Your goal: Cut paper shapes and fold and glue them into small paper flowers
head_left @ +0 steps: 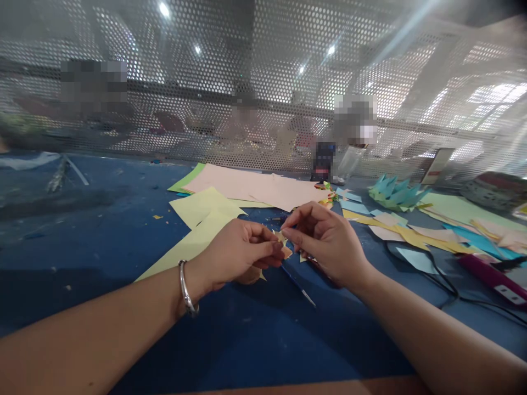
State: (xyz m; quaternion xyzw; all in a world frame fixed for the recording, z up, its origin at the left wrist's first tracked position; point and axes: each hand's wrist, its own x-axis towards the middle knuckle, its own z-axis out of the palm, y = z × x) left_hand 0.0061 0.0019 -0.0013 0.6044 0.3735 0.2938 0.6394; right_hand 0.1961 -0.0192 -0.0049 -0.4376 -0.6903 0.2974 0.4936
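Note:
My left hand [241, 249], with a silver bangle on its wrist, is closed, its thumb and fingertips pinching a small cream and orange paper piece [286, 252]. Opposite it, my right hand [325, 241] is closed too, thumb and forefinger meeting at the upper edge of that same piece. The fingers cover part of its shape. Just below the hands a thin blue pen-like stick [302, 289] lies on the blue table [230, 340]. A round brownish object [249, 276] shows partly from under my left hand; its kind is unclear.
Pale yellow sheets [206, 208] and a pink sheet [247, 184] lie ahead. To the right are a teal pointed paper form [397, 192], paper strips [411, 236], black cables [447, 285] and a magenta power strip [492, 277]. A perforated metal screen [230, 66] stands behind.

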